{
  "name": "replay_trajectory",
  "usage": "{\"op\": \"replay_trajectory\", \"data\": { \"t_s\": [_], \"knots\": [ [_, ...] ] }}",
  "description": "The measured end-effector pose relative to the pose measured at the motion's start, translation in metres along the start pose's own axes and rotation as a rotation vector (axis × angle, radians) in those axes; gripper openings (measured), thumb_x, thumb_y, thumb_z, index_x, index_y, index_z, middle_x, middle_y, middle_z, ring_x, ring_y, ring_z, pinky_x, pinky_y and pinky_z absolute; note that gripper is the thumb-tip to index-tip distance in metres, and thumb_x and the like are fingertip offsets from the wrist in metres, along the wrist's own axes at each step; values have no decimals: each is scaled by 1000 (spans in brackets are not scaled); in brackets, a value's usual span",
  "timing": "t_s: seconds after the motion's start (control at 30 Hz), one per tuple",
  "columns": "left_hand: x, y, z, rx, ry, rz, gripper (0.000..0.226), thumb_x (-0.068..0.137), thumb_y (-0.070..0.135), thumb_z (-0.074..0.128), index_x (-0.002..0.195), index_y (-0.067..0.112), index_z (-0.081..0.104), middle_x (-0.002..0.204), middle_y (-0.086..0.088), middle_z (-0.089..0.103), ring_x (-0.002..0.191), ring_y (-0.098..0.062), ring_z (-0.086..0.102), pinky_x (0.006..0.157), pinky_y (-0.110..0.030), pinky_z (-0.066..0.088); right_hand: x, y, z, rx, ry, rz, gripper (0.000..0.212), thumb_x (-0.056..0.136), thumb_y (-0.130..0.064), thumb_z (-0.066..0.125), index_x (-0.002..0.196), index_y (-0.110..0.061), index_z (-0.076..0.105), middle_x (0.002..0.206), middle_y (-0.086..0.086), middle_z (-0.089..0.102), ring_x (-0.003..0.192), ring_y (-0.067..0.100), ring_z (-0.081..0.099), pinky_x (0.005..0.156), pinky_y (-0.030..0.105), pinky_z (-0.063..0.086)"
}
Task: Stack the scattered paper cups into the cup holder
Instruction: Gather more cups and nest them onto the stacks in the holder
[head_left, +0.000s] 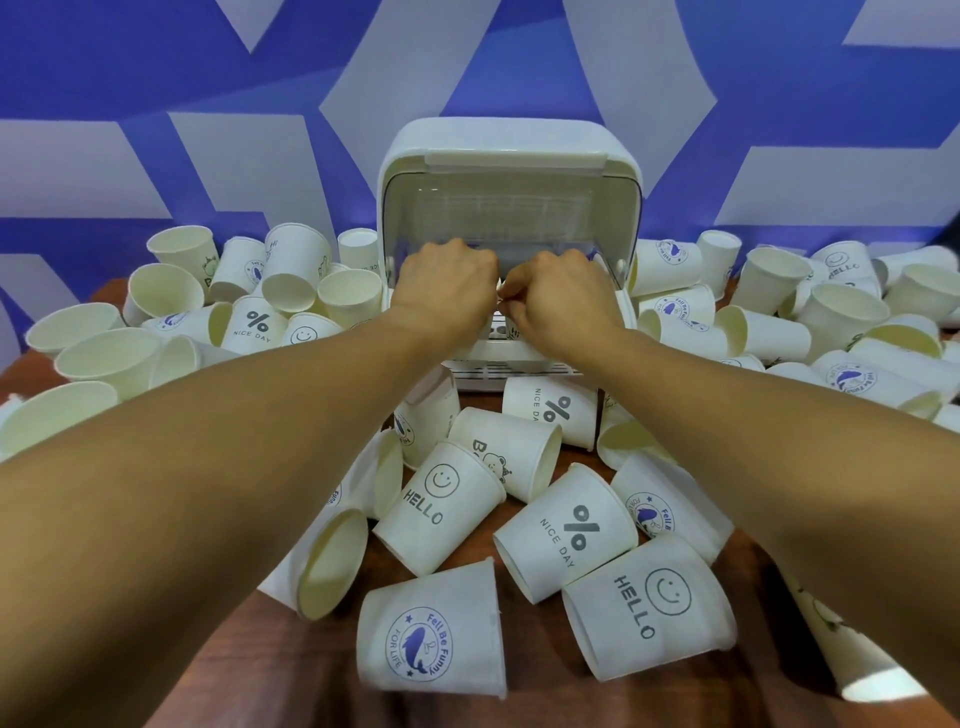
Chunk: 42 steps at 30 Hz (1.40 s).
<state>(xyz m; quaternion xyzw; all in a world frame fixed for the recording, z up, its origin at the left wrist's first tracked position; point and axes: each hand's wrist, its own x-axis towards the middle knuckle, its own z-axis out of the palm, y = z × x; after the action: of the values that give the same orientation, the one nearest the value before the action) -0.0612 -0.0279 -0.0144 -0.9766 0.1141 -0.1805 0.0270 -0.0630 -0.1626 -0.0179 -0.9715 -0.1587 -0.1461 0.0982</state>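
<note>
The white cup holder (511, 148) is a rounded box at the back middle of the table, with a translucent flip lid (511, 213) across its front. My left hand (441, 291) and my right hand (563, 304) are side by side at the lid's lower edge, with fingers curled on it. Below my hands, the tops of cups show inside the holder, mostly hidden. Scattered white paper cups lie all around. A "HELLO" cup (436, 512), a "NICE DAY" cup (566, 530) and a whale-print cup (431, 642) lie nearest me.
Heaps of cups (260, 296) lie left of the holder and more cups (769, 317) to its right. The brown wooden table (244, 654) shows near the front. A blue and white patterned wall (208, 130) stands close behind.
</note>
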Motion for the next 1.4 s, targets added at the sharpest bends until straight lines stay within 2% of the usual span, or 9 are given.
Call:
{"op": "replay_trajectory", "data": {
  "t_s": [0.2, 0.33, 0.43, 0.6, 0.77, 1.0, 1.17, 1.3, 1.4],
  "knots": [
    [-6, 2, 4, -4, 7, -8, 21, 97, 19, 50, 105, 13, 68, 97, -16, 64, 85, -36, 60, 68, -40, 45, -5, -9, -9, -56, -25, -25, 21, 88, -16, 59, 100, -26, 73, 88, 6, 69, 74, 26, 61, 62, 31, 49],
    [-8, 3, 2, 15, -23, 11, 19, 95, 14, 52, 108, 12, 66, 97, -16, 63, 87, -37, 62, 65, -39, 43, -8, -12, -13, -93, -31, -32, 17, 89, -16, 59, 100, -22, 70, 88, 7, 68, 72, 25, 60, 61, 31, 49],
    [-11, 2, -2, -8, -37, 32, 19, 95, 15, 53, 110, 12, 64, 98, -15, 65, 86, -36, 63, 68, -41, 51, -7, -16, -19, -95, -11, -33, 19, 90, -19, 61, 105, -23, 70, 90, 7, 69, 75, 26, 62, 64, 32, 52],
    [-25, -9, -17, -32, 95, 37, 23, 95, 26, 55, 114, 18, 64, 92, -11, 68, 73, -28, 57, 62, -37, 42, -9, -31, -31, -57, 28, -57, 22, 88, -24, 61, 108, -24, 70, 88, 8, 69, 77, 27, 64, 69, 37, 56],
    [-50, -37, -35, 13, 130, -85, 18, 95, 25, 54, 105, 19, 68, 92, -10, 68, 70, -24, 51, 60, -34, 38, -13, -67, -38, -6, 81, -127, 24, 86, -27, 60, 108, -26, 70, 89, 10, 70, 80, 31, 65, 71, 40, 56],
    [-111, -102, -65, 81, 142, -208, 25, 94, 31, 54, 114, 22, 67, 103, -9, 65, 93, -31, 62, 70, -37, 44, -16, -148, -34, 58, 80, -293, 28, 86, -28, 54, 109, -24, 68, 100, 7, 71, 90, 33, 64, 78, 40, 55],
    [-156, -152, -83, 134, 138, -338, 21, 92, 34, 56, 106, 24, 68, 86, -4, 57, 73, -26, 51, 61, -33, 41, -21, -207, -22, 129, -8, -402, 27, 85, -27, 56, 110, -25, 66, 104, 3, 67, 99, 28, 60, 82, 39, 53],
    [-186, -187, -85, 178, -28, -419, 28, 87, 42, 59, 104, 21, 63, 86, -2, 56, 81, -26, 58, 56, -31, 37, -25, -245, -14, 75, -101, -481, 28, 81, -17, 57, 106, -21, 68, 103, 4, 66, 91, 26, 62, 76, 38, 55],
    [-203, -202, -80, 168, -115, -456, 29, 83, 48, 64, 95, 23, 59, 72, 4, 47, 64, -17, 49, 49, -27, 28, -27, -260, -8, -58, -141, -579, 26, 77, -19, 60, 102, -20, 69, 96, 4, 66, 89, 26, 62, 65, 31, 48]
  ]
}}
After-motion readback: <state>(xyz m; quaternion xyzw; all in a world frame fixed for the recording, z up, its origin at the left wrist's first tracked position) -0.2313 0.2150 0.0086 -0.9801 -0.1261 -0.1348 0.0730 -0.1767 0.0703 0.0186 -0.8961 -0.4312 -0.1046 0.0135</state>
